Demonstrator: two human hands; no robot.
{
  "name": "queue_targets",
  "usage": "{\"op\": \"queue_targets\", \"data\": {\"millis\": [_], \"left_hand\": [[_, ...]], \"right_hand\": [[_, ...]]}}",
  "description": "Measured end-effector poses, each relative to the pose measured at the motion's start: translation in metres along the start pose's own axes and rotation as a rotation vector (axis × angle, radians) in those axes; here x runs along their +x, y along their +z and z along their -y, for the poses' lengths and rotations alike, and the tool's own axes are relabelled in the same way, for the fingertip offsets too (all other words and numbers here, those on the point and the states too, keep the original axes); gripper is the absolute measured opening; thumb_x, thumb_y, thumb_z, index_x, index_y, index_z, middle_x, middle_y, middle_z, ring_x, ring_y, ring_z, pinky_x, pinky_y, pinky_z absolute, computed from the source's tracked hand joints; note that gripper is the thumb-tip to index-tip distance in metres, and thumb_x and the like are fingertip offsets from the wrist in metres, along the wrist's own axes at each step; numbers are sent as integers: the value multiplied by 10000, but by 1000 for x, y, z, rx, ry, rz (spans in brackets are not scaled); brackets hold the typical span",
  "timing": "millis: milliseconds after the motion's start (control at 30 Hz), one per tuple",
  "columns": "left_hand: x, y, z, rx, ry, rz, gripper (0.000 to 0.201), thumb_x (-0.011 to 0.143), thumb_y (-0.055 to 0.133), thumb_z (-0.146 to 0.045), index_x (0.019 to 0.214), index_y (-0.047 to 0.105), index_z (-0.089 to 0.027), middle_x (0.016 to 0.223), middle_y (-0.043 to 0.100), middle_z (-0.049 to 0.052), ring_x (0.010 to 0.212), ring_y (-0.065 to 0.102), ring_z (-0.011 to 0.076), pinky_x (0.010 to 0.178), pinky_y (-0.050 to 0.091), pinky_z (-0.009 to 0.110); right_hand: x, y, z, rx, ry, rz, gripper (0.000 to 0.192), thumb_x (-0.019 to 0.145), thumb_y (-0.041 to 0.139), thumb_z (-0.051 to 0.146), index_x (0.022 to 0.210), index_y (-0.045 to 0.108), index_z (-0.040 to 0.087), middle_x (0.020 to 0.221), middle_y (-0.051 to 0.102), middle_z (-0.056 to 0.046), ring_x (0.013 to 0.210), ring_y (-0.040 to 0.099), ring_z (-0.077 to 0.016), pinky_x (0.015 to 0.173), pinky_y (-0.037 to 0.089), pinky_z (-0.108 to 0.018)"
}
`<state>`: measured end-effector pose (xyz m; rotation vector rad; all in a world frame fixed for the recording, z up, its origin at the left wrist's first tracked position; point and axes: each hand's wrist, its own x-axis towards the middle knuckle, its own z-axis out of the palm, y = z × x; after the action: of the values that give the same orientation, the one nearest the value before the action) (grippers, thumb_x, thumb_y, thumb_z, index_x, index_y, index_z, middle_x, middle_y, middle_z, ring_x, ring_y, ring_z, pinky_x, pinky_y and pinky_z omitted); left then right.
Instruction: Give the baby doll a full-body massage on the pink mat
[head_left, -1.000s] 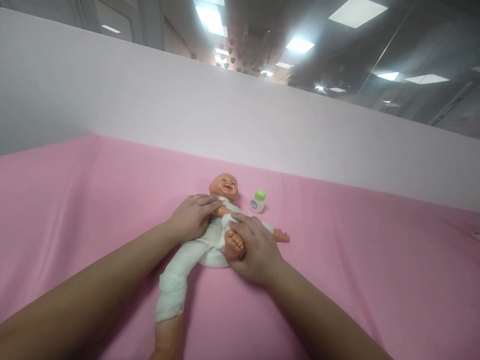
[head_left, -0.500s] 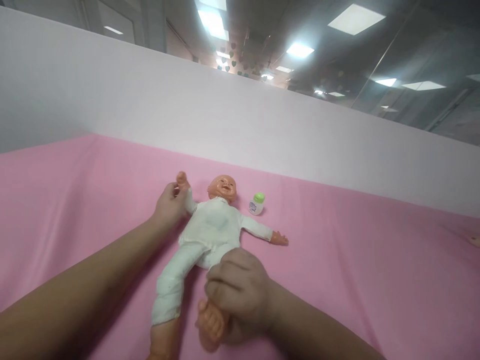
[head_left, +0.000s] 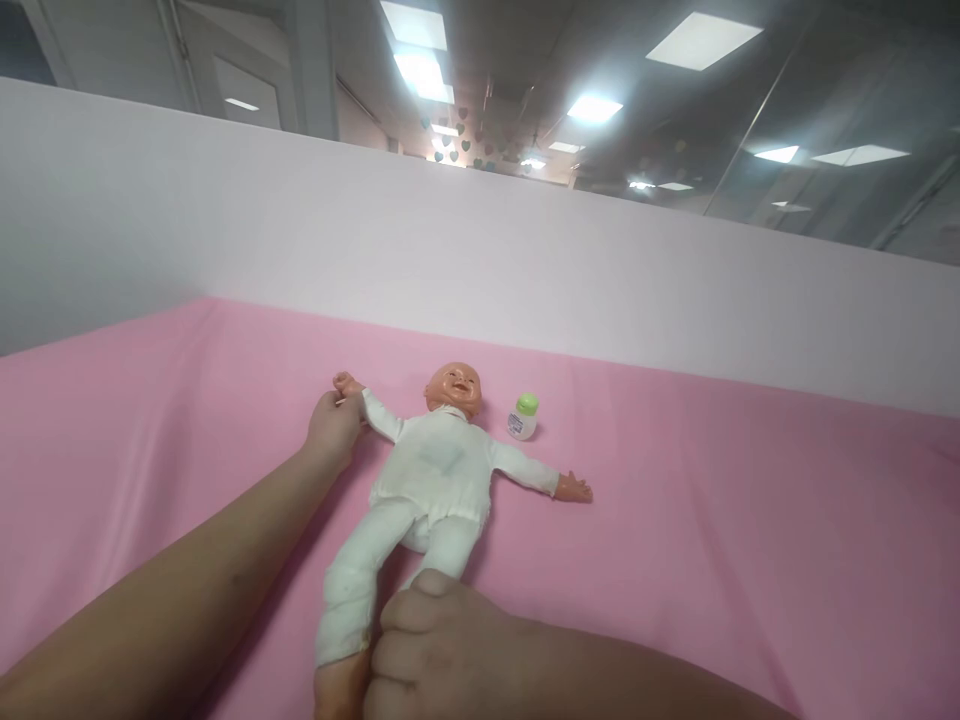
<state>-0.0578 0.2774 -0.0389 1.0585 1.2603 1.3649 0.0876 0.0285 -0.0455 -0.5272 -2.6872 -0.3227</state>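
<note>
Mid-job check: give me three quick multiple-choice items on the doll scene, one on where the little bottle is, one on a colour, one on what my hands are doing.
1. Where does the small bottle stand?
A. Beside the doll's head
B. Between the doll's legs
C. In the left hand

2. What colour is the bottle's cap?
A. Red
B. Green
C. Black

3. What is the left hand doing?
A. Lifted clear of the doll
B. Holding the bottle
C. Holding the doll at one outstretched wrist

Answers: 1 A, the bottle stands upright on the pink sheet next to the head. 2 B, the cap is light green. 3 C, its fingers close at the doll's wrist, while the right hand is closed low at the doll's other leg.
</note>
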Motion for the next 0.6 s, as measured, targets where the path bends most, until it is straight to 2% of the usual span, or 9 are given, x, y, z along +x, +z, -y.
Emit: {"op": "queue_targets", "data": {"millis": [100, 200, 300, 400, 500, 600], "left_hand": [[-17, 2, -8, 124, 159, 52, 309, 878, 632, -419, 1102, 574, -214, 1036, 693, 84, 891, 713, 231, 718, 600, 339], [-39, 6, -16, 346, 456, 180, 371, 929, 582, -428, 1249, 585, -240, 1148, 707, 78, 987, 696, 239, 823, 579, 366], [-59, 12, -19, 581, 797, 364, 399, 941, 572, -385, 1314, 604, -249, 1247, 693, 77, 1117, 650, 259, 964, 529, 418], [-69, 18, -19, 793, 1054, 512, 380, 953, 544, -331, 1312, 642, -251, 1291, 676, 92, 1210, 599, 281, 1036, 479, 461], [-72, 19, -20, 972, 1122, 548, 375, 965, 515, -309, 1311, 658, -286, 1310, 672, 94, 1196, 604, 307, 1000, 480, 508], [-73, 20, -23, 1061, 1122, 550, 408, 938, 534, -280, 1328, 651, -313, 1337, 664, 86, 1190, 606, 318, 976, 479, 517]], "right_hand": [[0, -11, -3, 27, 17, -159, 81, 927, 608, 346, 934, 602, 265, 910, 704, 39, 937, 612, -165, 816, 458, -338], [-3, -33, -7, 29, 150, -311, 235, 879, 651, 428, 1052, 619, 272, 1173, 705, -9, 1211, 582, -227, 992, 457, -401], [-7, -52, -14, -15, 336, -393, 269, 791, 678, 354, 1029, 610, 250, 1260, 675, -62, 1327, 525, -305, 1125, 372, -520], [-12, -56, -29, -57, 494, -410, 264, 745, 673, 249, 999, 602, 240, 1283, 658, -87, 1377, 484, -337, 1172, 299, -589], [-17, -47, -48, -7, 575, -354, 272, 754, 710, 276, 1002, 605, 237, 1315, 631, -112, 1438, 409, -356, 1164, 332, -590], [-23, -36, -62, 76, 573, -348, 403, 749, 773, 440, 1041, 604, 221, 1359, 595, -146, 1451, 379, -369, 1159, 357, -586]]}}
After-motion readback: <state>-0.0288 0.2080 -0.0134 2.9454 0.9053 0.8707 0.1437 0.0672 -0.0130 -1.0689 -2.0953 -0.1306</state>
